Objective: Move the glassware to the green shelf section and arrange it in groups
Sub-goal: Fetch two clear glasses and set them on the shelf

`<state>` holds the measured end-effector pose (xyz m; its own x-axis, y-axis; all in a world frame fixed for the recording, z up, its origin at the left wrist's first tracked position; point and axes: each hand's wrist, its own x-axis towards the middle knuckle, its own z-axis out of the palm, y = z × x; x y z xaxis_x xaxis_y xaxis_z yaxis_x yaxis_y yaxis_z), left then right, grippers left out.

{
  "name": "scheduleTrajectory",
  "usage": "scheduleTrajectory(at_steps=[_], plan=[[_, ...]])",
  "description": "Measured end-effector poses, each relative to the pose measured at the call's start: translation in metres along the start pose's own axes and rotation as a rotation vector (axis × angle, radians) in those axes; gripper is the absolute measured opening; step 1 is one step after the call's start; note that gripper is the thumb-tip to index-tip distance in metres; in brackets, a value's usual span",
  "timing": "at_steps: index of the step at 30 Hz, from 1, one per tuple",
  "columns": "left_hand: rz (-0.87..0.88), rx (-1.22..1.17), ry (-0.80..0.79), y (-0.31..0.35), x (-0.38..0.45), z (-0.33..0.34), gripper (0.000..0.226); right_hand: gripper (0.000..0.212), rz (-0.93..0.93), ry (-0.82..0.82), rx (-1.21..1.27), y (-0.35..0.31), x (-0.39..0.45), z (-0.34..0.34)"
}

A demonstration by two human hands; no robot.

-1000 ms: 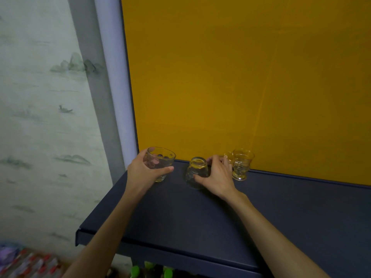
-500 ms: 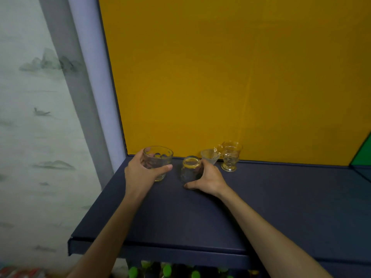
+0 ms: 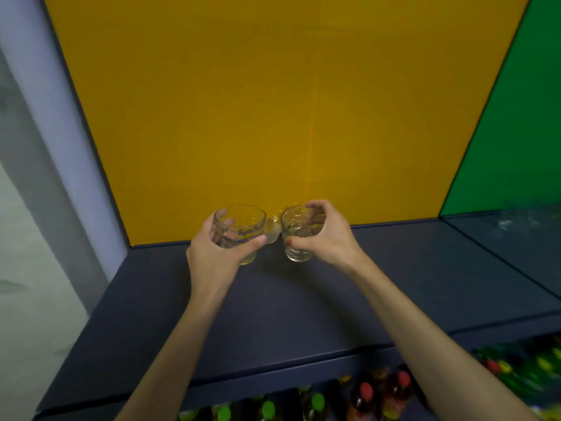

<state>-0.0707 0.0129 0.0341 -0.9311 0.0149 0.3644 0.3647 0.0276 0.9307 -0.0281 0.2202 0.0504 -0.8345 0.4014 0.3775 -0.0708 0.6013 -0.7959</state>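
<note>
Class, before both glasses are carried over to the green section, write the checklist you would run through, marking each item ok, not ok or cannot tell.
1. Left hand grips the wide tumbler firmly: ok, fingers wrap its wall.
2. Right hand grips the smaller glass: ok, held from the side and top.
3. Both glasses upright: ok.
4. Glasses apart, not knocking: ok, a gap shows between them.
5. Small glass at the back clear of the path: cannot tell, blurred and partly hidden.
6. Free room in the green shelf section: cannot tell, something blurred lies on it.
</note>
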Motion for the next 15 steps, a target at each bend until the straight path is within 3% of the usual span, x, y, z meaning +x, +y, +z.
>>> scheduleTrajectory(at_steps=[4, 9, 15], plan=[[-0.020, -0.037, -0.097, 0.004, -0.010, 0.043, 0.083, 0.098, 0.076, 0.056, 0.125, 0.016, -0.015, -0.040], [-0.015, -0.050, -0.241, 0.016, -0.037, 0.109, 0.077, 0.085, 0.111, 0.149, 0.116, 0.044, -0.040, -0.104], [-0.039, -0.110, -0.361, 0.039, -0.088, 0.199, 0.081, 0.085, 0.156, 0.246, 0.110, 0.094, -0.075, -0.202]])
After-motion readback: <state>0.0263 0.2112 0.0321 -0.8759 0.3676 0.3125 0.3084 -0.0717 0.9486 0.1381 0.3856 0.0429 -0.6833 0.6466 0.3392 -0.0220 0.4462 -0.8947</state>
